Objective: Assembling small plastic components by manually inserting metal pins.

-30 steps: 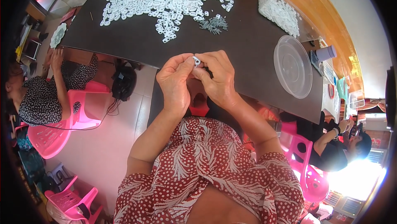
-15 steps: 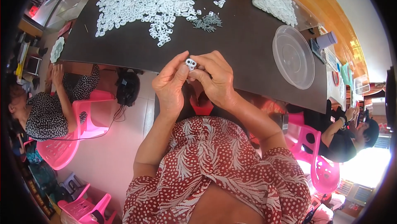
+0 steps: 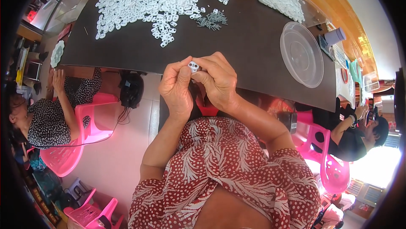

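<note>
Both my left hand (image 3: 177, 88) and my right hand (image 3: 218, 79) pinch one small white plastic piece with two dark holes (image 3: 193, 66) between thumbs and fingertips. It is held just off the table's near edge. The fingers cover its sides, so I cannot tell whether anything sits behind or inside it. Beyond my hands, a large heap of similar white two-holed pieces (image 3: 139, 5) spreads over the dark table (image 3: 237, 47). At the heap's right lies a small pile of thin grey pieces, like little springs or pins (image 3: 212, 20).
A clear round lid (image 3: 301, 55) lies at the table's right, below a clear tub of white pieces (image 3: 281, 1). A lilac cup (image 3: 334, 36) stands by the right edge. Seated people are on the left (image 3: 50, 123) and right (image 3: 351, 140), with pink chairs (image 3: 95, 129).
The white piece has turned slightly and sits lower between my fingertips. My left hand has shifted a little to the right, closer to my right hand. The whole view has shifted slightly.
</note>
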A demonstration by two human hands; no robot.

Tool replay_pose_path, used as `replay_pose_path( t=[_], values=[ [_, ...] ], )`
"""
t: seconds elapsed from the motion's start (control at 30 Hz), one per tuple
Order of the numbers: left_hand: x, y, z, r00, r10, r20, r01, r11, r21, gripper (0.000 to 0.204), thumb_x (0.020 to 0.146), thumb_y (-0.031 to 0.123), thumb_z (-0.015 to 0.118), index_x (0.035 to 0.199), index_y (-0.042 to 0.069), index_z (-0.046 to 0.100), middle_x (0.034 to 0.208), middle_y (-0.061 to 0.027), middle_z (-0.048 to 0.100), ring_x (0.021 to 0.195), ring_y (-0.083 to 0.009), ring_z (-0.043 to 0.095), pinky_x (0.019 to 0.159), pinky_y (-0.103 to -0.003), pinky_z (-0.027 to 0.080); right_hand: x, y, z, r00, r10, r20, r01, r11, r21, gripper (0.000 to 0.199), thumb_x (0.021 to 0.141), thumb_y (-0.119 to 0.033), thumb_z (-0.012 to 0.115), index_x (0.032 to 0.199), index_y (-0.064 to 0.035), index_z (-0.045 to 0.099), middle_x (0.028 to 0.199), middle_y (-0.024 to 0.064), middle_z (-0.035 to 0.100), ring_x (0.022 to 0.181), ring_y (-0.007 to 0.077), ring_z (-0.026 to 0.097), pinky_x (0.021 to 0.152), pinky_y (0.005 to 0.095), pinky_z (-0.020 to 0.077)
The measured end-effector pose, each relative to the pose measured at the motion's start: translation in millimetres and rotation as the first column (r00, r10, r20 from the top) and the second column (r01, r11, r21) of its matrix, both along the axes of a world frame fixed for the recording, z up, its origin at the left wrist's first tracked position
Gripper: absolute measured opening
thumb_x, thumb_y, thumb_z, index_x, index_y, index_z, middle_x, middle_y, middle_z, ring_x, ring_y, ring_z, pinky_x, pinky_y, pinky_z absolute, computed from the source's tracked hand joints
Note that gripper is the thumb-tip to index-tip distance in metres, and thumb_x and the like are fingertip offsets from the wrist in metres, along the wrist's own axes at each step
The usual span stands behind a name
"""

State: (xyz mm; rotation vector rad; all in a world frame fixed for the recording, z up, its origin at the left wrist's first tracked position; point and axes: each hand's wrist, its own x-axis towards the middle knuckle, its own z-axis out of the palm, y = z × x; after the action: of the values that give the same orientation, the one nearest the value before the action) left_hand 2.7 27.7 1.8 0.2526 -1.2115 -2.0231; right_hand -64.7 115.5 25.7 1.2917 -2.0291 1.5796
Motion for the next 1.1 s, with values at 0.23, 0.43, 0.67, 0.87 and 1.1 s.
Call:
replay_pose_path(
  t=[0.23, 0.43, 0.67, 0.87, 1.1],
  values=[
    [5.2, 1.7, 9.2, 1.0, 0.03, -0.005, -0.03, 0.999, 0.031, 0.02, 0.091, 0.012, 0.057, 0.103, -0.004, 0.06, 0.09, -0.0028, 0.059, 0.079, -0.0063, 0.051, 0.071, -0.02, 0.042, 4.5, -3.9, 5.9, 1.0, 0.006, -0.018, -0.006, 1.0, 0.017, 0.031, 0.066, 0.001, 0.071, 0.096, 0.0018, 0.061, 0.083, 0.0096, 0.061, 0.071, 0.0236, 0.053, 0.061, 0.0321, 0.0448],
    [9.1, 5.4, 11.4, 1.0, 0.019, -0.025, -0.018, 0.999, 0.044, 0.018, 0.092, 0.011, 0.055, 0.103, -0.004, 0.058, 0.092, -0.0038, 0.058, 0.079, -0.0067, 0.051, 0.072, -0.02, 0.042, 3.7, -6.2, 1.6, 0.996, -0.009, -0.094, 0.003, 0.998, -0.058, 0.032, 0.064, 0.001, 0.072, 0.094, 0.0016, 0.061, 0.082, 0.0099, 0.06, 0.071, 0.0238, 0.052, 0.059, 0.0313, 0.0445],
    [9.0, 14.4, 10.9, 0.994, 0.1, -0.038, -0.102, 0.993, -0.055, 0.018, 0.093, 0.012, 0.053, 0.101, -0.004, 0.057, 0.088, -0.0019, 0.056, 0.079, -0.0066, 0.05, 0.074, -0.022, 0.042, 5.2, -8.0, -1.2, 0.973, -0.056, -0.224, 0.025, 0.99, -0.138, 0.033, 0.06, 0.003, 0.072, 0.09, 0.0042, 0.06, 0.08, 0.0118, 0.058, 0.066, 0.025, 0.051, 0.054, 0.0318, 0.0436],
    [7.8, 18.8, 5.2, 0.987, 0.162, 0.001, -0.161, 0.983, -0.089, 0.019, 0.094, 0.016, 0.052, 0.098, -0.002, 0.056, 0.087, -0.0008, 0.053, 0.078, -0.0062, 0.048, 0.073, -0.022, 0.042, 7.2, -11.3, -3.0, 0.966, -0.084, -0.243, 0.043, 0.985, -0.166, 0.031, 0.06, 0.004, 0.069, 0.089, 0.004, 0.059, 0.077, 0.0117, 0.057, 0.064, 0.0253, 0.051, 0.052, 0.0319, 0.0426],
    [0.6, 18.8, 0.9, 0.988, 0.157, 0.001, -0.156, 0.984, -0.09, 0.019, 0.095, 0.018, 0.051, 0.096, -0.001, 0.055, 0.084, 0.001, 0.05, 0.075, -0.0042, 0.046, 0.068, -0.02, 0.042, 4.1, -11.5, -9.4, 0.959, -0.101, -0.264, 0.062, 0.986, -0.152, 0.028, 0.063, 0.004, 0.067, 0.09, 0.0029, 0.059, 0.077, 0.0121, 0.057, 0.063, 0.0247, 0.05, 0.052, 0.0315, 0.0422]
  ],
)
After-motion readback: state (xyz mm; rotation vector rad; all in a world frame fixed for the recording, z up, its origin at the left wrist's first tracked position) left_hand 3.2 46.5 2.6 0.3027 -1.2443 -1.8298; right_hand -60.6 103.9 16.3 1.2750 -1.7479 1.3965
